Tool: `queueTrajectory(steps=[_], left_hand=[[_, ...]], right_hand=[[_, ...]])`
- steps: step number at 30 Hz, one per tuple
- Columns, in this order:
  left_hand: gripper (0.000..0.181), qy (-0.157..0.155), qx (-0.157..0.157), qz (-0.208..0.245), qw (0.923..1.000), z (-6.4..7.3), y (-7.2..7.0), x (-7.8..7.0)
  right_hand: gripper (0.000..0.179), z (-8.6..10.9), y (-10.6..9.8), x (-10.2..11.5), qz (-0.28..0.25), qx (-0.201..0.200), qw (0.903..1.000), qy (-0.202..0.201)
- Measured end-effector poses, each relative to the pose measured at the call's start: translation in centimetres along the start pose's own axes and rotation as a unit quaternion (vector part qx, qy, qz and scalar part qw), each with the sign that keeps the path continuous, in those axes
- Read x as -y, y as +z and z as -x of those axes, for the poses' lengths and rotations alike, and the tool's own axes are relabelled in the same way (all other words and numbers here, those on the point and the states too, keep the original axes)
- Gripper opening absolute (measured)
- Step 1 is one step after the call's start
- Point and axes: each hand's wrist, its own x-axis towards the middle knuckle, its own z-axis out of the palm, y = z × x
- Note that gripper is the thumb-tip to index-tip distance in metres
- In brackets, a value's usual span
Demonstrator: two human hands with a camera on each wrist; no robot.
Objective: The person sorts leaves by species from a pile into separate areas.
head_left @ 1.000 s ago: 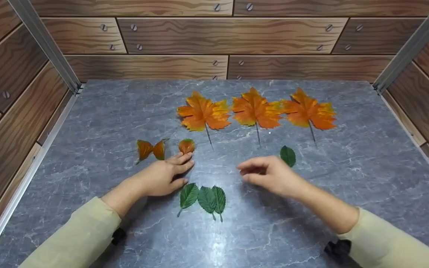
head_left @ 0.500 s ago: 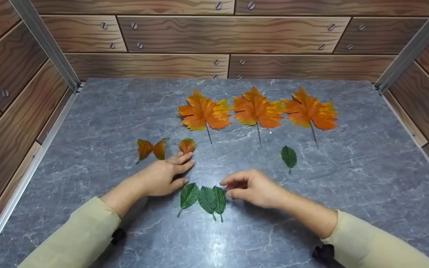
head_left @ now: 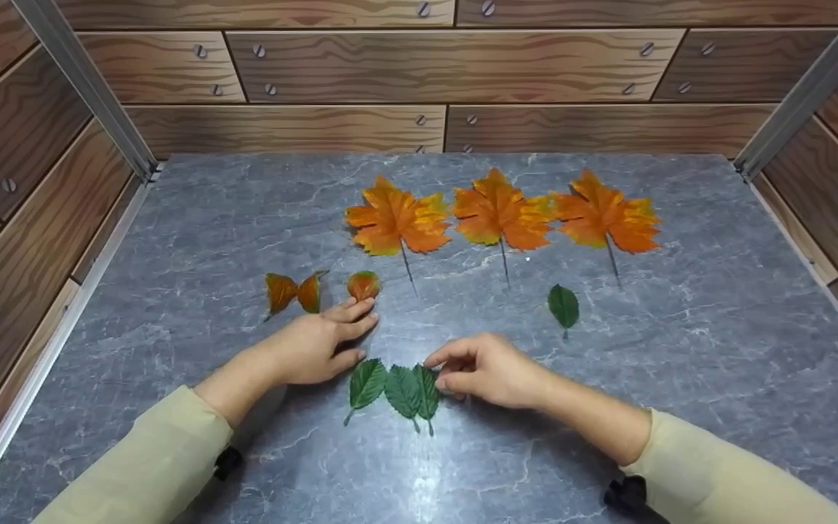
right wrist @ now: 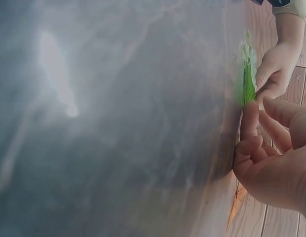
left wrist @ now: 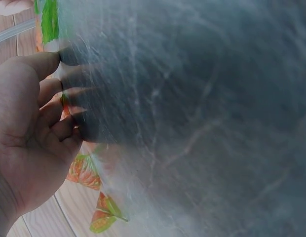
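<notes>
My left hand (head_left: 313,346) rests on the grey marbled table with its fingers extended. Its fingertips lie at the lower edge of a small orange-brown leaf (head_left: 364,284), and its thumb is beside the leftmost green leaf (head_left: 367,384). Two more green leaves, a middle one (head_left: 402,391) and a right one (head_left: 427,393), overlap to its right, stems toward me. My right hand (head_left: 495,371) is at this right leaf, bent index finger and thumb right at its edge, a gap showing between them. In the right wrist view the fingers (right wrist: 249,118) meet the end of the green leaves (right wrist: 248,81).
Three large orange maple leaves, left (head_left: 397,218), middle (head_left: 500,215) and right (head_left: 604,215), lie in a row farther back. A lone green leaf (head_left: 563,306) lies to the right, two small orange-brown leaves (head_left: 294,292) to the left. Wood-patterned walls (head_left: 455,69) enclose the table.
My right hand has moved left and a little nearer to me, from beside the lone green leaf to the right end of the green row. My left hand and the leaves have stayed put.
</notes>
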Motion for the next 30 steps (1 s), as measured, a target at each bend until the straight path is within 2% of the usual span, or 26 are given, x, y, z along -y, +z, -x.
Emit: queueTrajectory(steps=[20, 30], left_hand=[[0.059, -0.003, 0.004, -0.005, 1.0, -0.19, -0.09, -0.16], [0.059, 0.001, -0.002, 0.0, 1.0, 0.0, -0.13, -0.21]], right_hand=[[0.025, -0.45, 0.65, 0.02, 0.047, -0.017, 0.9987, 0.01], [0.023, -0.39, 0.27, -0.03, 0.015, -0.014, 0.9998, 0.009]])
